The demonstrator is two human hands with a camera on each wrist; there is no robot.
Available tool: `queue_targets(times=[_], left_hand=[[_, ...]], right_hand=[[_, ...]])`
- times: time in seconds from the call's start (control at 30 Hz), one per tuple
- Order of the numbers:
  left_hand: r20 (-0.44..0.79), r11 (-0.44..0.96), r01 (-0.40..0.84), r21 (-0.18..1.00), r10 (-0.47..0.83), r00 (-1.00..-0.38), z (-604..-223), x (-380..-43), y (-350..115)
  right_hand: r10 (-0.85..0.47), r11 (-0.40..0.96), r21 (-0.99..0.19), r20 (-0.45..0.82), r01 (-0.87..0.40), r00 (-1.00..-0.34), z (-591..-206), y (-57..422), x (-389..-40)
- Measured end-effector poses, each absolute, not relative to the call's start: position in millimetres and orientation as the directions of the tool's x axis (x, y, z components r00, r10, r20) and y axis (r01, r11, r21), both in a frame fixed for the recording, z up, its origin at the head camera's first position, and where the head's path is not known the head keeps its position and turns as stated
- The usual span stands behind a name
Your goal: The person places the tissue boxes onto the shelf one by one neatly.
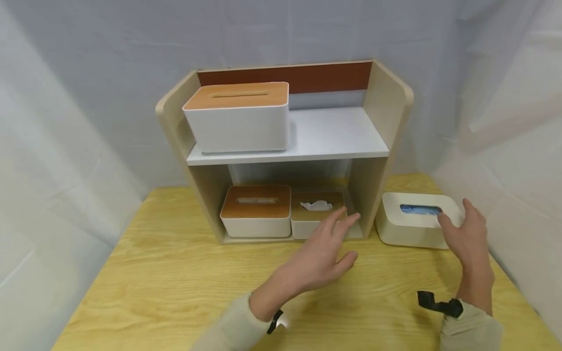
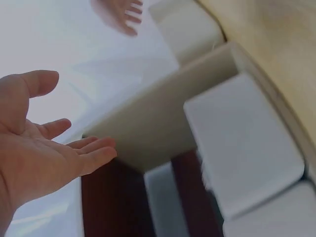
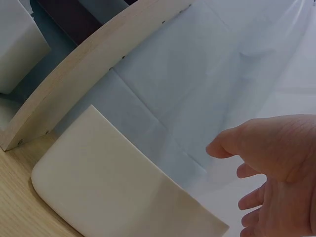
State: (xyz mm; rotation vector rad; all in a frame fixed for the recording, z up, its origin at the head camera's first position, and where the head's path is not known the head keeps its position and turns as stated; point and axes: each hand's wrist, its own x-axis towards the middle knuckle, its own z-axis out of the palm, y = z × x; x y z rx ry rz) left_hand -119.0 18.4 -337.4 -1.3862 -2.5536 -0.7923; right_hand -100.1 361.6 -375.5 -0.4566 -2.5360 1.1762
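A cream tissue box (image 1: 412, 233) with a blue pack showing in its slot stands on the table, right of the shelf. Above its right end is my right hand (image 1: 469, 239), thumb and fingers spread apart; in the right wrist view a gap shows between this hand (image 3: 276, 173) and the box (image 3: 118, 182). My left hand (image 1: 318, 253) hovers before the shelf's lower level, fingers extended and holding nothing. Behind it sits a smaller tissue box (image 1: 303, 229) with a wood-look lid and a white tissue poking out. The left wrist view shows the left palm (image 2: 44, 168) bare.
A two-level shelf (image 1: 342, 134) stands at the table's back. Its upper level bears a large white tissue box (image 1: 241, 129) with a wood-look lid. Another box (image 1: 254, 226) is at the lower left. Yellow wood-grain tabletop (image 1: 175, 287) extends in front; pale sheeting (image 1: 518, 97) hangs around.
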Motion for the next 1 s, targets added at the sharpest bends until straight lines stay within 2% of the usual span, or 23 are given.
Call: queue_targets(times=[0.2, 0.33, 0.53, 0.8, 1.0], left_hand=[[0.227, 0.420, 0.773, 0.476, 0.790, -0.570, -346.2, -120.4, 53.3], [0.160, 0.393, 0.715, 0.578, 0.804, -0.572, -353.5, -121.9, 79.1], [0.062, 0.427, 0.580, 0.694, 0.767, -0.639, -368.9, -126.6, 109.2], [-0.023, 0.481, 0.438, 0.759, 0.693, -0.720, -382.9, -142.0, 137.7], [-0.076, 0.501, 0.331, 0.799, 0.632, -0.771, -393.8, -151.8, 151.7]], right_hand=[[0.411, 0.605, -0.774, 0.104, 0.185, -0.906, -380.3, 362.5, -103.2], [0.412, 0.604, -0.773, 0.095, 0.193, -0.906, -381.4, 364.8, -104.4], [0.421, 0.575, -0.783, 0.034, 0.238, -0.907, -382.7, 362.4, -105.5], [0.429, 0.549, -0.781, -0.043, 0.298, -0.902, -383.3, 365.0, -107.6], [0.396, 0.518, -0.818, -0.030, 0.251, -0.918, -389.6, 370.5, -105.9]])
